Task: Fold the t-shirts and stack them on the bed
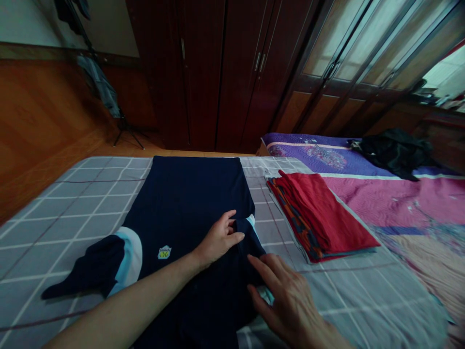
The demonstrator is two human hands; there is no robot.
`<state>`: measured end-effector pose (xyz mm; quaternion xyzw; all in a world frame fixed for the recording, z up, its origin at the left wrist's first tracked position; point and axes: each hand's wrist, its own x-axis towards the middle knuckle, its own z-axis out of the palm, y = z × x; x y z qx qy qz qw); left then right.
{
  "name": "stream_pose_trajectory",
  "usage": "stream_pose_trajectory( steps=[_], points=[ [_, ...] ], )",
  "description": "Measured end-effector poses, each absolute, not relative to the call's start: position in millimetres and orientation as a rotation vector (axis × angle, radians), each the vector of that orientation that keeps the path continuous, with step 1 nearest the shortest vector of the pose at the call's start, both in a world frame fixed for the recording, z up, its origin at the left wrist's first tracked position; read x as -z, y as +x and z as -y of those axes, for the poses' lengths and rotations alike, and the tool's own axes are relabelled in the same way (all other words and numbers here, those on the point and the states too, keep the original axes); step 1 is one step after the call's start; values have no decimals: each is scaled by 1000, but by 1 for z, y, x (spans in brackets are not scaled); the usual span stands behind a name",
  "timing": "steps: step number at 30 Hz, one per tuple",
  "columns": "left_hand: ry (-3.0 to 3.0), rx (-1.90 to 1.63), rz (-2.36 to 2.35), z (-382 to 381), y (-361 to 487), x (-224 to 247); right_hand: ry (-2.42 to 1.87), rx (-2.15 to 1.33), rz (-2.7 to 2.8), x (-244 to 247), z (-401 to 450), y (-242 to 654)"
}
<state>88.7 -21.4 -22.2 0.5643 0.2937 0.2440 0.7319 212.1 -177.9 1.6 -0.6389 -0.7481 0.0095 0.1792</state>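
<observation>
A navy shirt (192, 194) lies spread on the bed, with light-blue and white bands at its sleeves and a small badge near the collar end. Its left-hand sleeve (96, 264) stretches out sideways, while the sleeve on the right is turned in over the body. My left hand (218, 240) reaches across the shirt to that turned-in sleeve, thumb and fingers apart beside its edge. Close to me on the right, my right hand (290, 295) hovers at or touches the same sleeve, its index finger and thumb spread. Whether the right fingertips press the cloth is unclear.
A folded stack of clothes (327, 208), red on top, rests right of the shirt on the grey checked bedsheet (72, 213). Beyond it, a purple and pink bed (378, 196) bears a dark garment (397, 150). A dark wardrobe (218, 72) and a clothes stand (121, 121) are behind.
</observation>
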Motion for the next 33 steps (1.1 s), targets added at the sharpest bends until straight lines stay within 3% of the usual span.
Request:
stream_pose_trajectory(
  steps=[12, 21, 30, 33],
  points=[
    [1814, -467, -760, 18, 100, 25, -2099, 27, 1741, 27, 191, 239],
    [1941, -553, -842, 11, 100, 28, -1960, 383, 1916, 24, 200, 227],
    [2111, -176, -761, 27, 84, 0, -1955, -9, 2027, -16, 192, 232],
    [2282, -113, -753, 32, 84, 2, -1885, 61, 1971, -27, 163, 235]
  ],
)
